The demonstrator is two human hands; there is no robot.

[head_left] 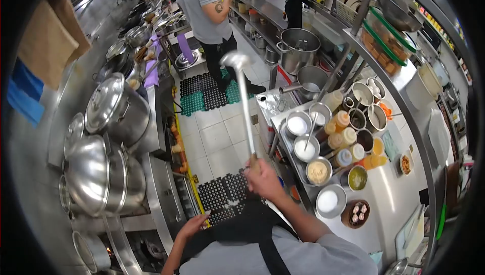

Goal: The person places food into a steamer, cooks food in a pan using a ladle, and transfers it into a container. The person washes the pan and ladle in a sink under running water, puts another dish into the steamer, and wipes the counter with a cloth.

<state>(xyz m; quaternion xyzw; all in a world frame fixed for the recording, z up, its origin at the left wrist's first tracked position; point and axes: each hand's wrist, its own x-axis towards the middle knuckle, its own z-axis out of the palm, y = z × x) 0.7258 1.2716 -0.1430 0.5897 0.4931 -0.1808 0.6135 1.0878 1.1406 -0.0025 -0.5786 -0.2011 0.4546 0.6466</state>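
My right hand (263,178) is wrapped round the lower end of a long-handled metal ladle (246,108). The ladle points up and away from me over the aisle, its bowl slightly blurred and overlapping the view of a person standing ahead. Low in front of my dark apron, my left hand (194,224) holds nothing, with its fingers partly stretched out. A large steamer pot with a domed lid (91,166) stands on the stove to the left of that hand. Right of my right hand is a metal tray with bowls of white powder (306,148) and a tan powder (318,172).
A person in a grey shirt (197,7) stands in the aisle. Black and green mats (202,93) cover parts of the tiled floor. A lidded stockpot (118,105) is at left. Squeeze bottles (348,136), a steamer basket (355,214) and a tall pot (299,47) are at right.
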